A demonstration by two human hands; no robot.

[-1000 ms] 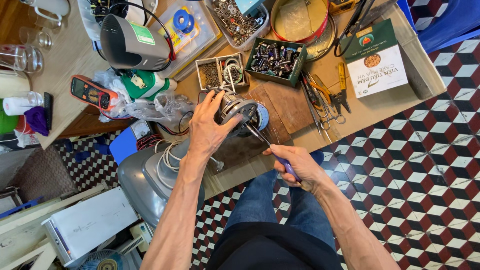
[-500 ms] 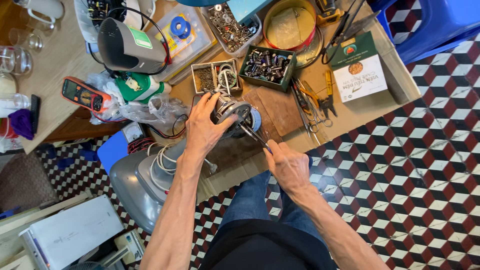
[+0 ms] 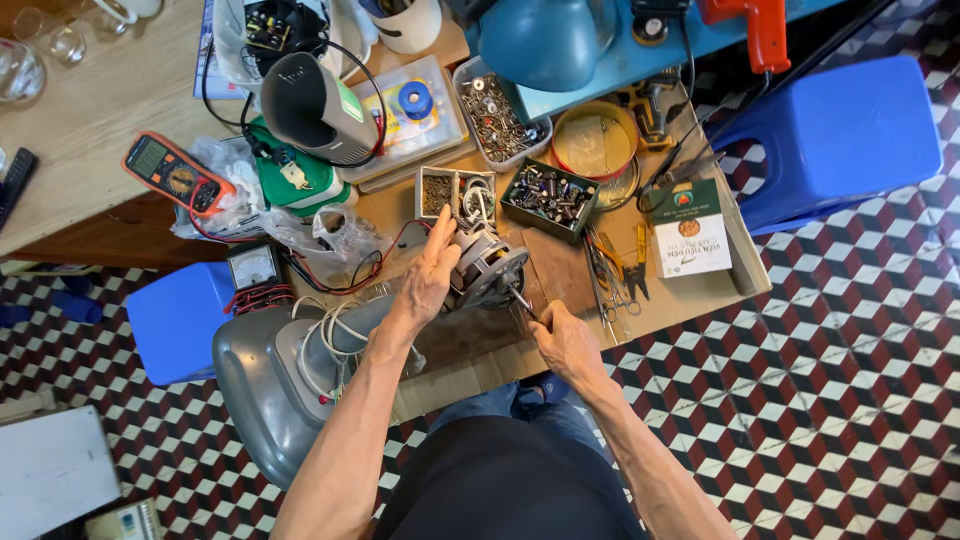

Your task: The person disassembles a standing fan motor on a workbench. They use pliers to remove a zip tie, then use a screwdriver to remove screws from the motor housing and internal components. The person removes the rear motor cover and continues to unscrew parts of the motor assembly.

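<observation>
Holding motor [image 3: 488, 268] (screw tray [image 3: 497, 112] nearby)

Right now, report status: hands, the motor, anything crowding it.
Left hand steadying the small electric motor on the bench. Right hand holding a screwdriver, tip at the motor. Parts trays and pliers close behind, not blocking.

You sit at a small repair workshop: the tabletop [image 3: 690, 290] carries an orange multimeter [image 3: 172, 176], trays of screws [image 3: 497, 112], pliers [image 3: 612, 262], and a blue stool [image 3: 835, 135] stands far right.
</observation>
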